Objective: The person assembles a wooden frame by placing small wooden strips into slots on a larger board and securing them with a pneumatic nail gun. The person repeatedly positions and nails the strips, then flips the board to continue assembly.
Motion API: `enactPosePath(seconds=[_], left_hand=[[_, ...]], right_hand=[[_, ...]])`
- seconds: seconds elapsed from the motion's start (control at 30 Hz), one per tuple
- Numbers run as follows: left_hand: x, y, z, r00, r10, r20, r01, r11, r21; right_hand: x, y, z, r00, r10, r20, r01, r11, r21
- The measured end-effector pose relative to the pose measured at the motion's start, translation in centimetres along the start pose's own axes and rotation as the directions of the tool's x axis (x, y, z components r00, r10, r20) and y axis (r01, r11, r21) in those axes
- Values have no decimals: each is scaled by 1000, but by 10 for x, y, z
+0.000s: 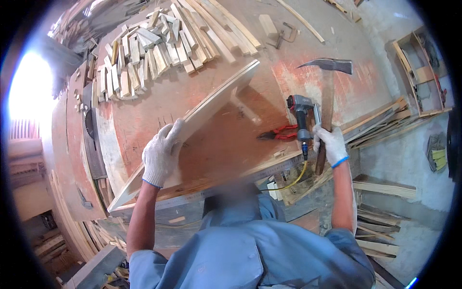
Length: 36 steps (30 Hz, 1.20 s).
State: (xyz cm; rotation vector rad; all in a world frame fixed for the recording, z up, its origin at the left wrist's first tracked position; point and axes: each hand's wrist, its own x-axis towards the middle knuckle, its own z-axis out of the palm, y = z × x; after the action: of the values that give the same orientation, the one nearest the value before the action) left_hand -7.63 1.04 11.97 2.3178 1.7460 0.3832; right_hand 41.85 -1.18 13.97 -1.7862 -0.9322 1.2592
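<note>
My left hand (162,154), in a white knit glove, is closed on the edge of a long pale wooden board (216,95) that slants across the bench, standing on its edge. My right hand (332,143), gloved with a blue cuff, wraps its fingers round the lower wooden handle of a hammer (329,64). The hammer's dark metal head points away from me. Just left of that hand lies a grey and black air nailer (301,115), with a yellow hose (299,180) running off the near edge. Red-handled pliers (281,132) lie beside the nailer.
A heap of short wood pieces (144,53) covers the far left of the workbench (269,72), with longer strips (219,29) beside it. A C-clamp (288,32) lies at the far side. A wooden tray (423,77) and loose strips (380,123) are at the right.
</note>
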Motion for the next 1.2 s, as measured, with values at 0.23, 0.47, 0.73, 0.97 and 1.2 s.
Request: enactPosePath(seconds=[0.23,0.47,0.73,0.97,1.2], left_hand=[[-5,0,-1,1000,-17,-18,17,1000,23],[-3,0,4,999,-37,-21,38,998,45],[1,-2,-1,998,-43,-42,43,999,5],[18,-10,-10,999,-45,16,48,978,-205],[45,-80,7,999,48,-23,-53,932,-360]], right_hand=[[35,-37,66,988,61,145,-41,990,-135],[58,-27,68,997,-45,61,62,946,-318],[70,-21,81,996,30,83,20,841,-541],[104,16,91,969,-202,143,238,599,-765],[131,-11,130,972,-157,174,234,608,-759]])
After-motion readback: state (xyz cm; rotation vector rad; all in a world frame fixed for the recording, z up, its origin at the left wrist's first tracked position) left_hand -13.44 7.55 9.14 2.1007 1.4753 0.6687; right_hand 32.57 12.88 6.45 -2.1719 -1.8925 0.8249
